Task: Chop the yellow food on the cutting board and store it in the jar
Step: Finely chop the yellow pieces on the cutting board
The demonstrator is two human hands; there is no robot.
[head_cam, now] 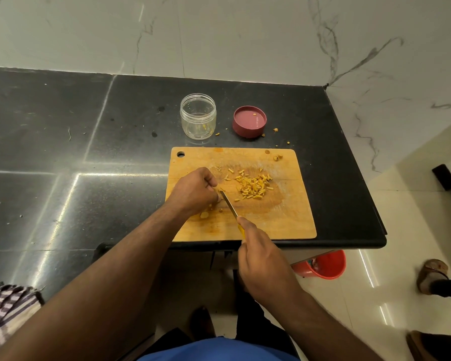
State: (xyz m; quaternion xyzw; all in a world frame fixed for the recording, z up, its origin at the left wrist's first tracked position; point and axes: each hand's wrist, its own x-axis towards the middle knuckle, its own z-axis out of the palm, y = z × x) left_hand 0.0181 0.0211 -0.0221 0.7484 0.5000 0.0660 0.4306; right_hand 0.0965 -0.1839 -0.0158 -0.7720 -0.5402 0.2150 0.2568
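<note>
A wooden cutting board lies on the black counter. A heap of chopped yellow food sits on the board's middle. My left hand is curled over a small piece of the food at the board's left part; the piece is mostly hidden under the fingers. My right hand grips the yellow handle of a knife, whose blade tip lies against my left fingers. A clear plastic jar stands open behind the board, nearly empty with a few yellow bits inside. Its maroon lid lies to the jar's right.
Stray yellow crumbs lie on the counter near the lid and at the board's far right corner. A red bucket stands on the floor below the counter edge. A checked cloth hangs at the lower left. Another person's feet are at the right.
</note>
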